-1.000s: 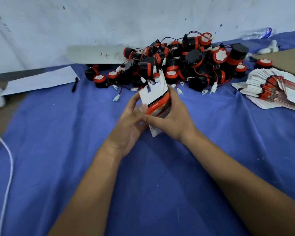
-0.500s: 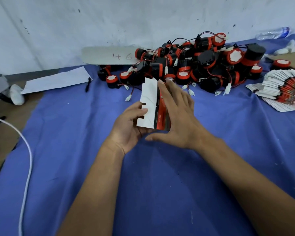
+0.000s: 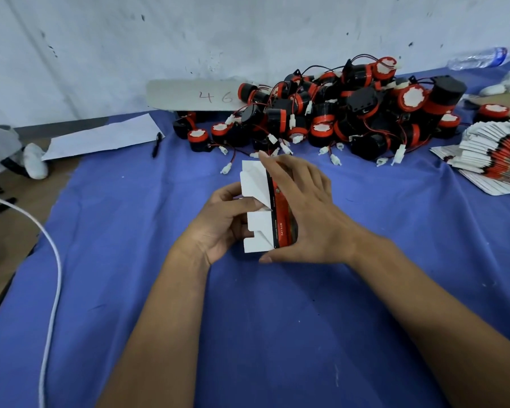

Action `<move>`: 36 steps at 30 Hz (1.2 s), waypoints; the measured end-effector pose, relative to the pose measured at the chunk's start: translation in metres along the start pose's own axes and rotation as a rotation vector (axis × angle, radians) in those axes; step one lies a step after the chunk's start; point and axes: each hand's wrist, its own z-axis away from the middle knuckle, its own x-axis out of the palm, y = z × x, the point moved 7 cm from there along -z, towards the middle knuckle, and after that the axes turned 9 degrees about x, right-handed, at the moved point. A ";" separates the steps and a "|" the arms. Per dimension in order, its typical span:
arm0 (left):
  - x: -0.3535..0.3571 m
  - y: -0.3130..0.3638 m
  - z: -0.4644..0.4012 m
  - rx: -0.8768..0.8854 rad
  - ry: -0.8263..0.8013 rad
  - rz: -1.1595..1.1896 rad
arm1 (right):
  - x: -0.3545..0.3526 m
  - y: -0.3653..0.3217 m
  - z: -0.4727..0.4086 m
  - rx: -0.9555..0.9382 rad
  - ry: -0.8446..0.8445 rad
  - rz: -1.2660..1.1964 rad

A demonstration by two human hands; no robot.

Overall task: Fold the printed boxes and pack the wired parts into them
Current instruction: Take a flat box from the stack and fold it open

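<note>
A small packing workshop is suggested: a counter is covered with blue cloth, wired parts are heaped against a stained wall, and flat boxes are stacked beside them.

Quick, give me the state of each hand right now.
Left hand: holding the flat printed box, thumb pinching its white flaps.
Right hand: open, straight fingers pressed along the box's printed side.

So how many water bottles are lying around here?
1: a clear plastic water bottle lies on its side at the far right, against the wall behind the pile of wired parts. Others may be out of view.
</note>
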 end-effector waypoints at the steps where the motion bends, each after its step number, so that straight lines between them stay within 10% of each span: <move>1: -0.003 -0.001 0.000 -0.007 0.004 -0.013 | 0.001 -0.001 0.000 -0.007 -0.005 -0.007; 13: -0.033 0.013 -0.004 0.248 0.308 -0.287 | -0.015 0.005 -0.004 0.000 0.102 -0.204; 18: -0.014 0.011 -0.004 0.147 0.132 0.293 | -0.028 0.019 0.000 0.066 0.209 -0.661; 27: 0.020 0.003 0.003 0.017 -0.010 0.187 | -0.013 0.021 0.003 0.164 -0.077 -1.074; 36: 0.018 0.014 -0.001 0.175 0.050 0.054 | -0.015 0.027 0.006 0.233 0.039 -0.941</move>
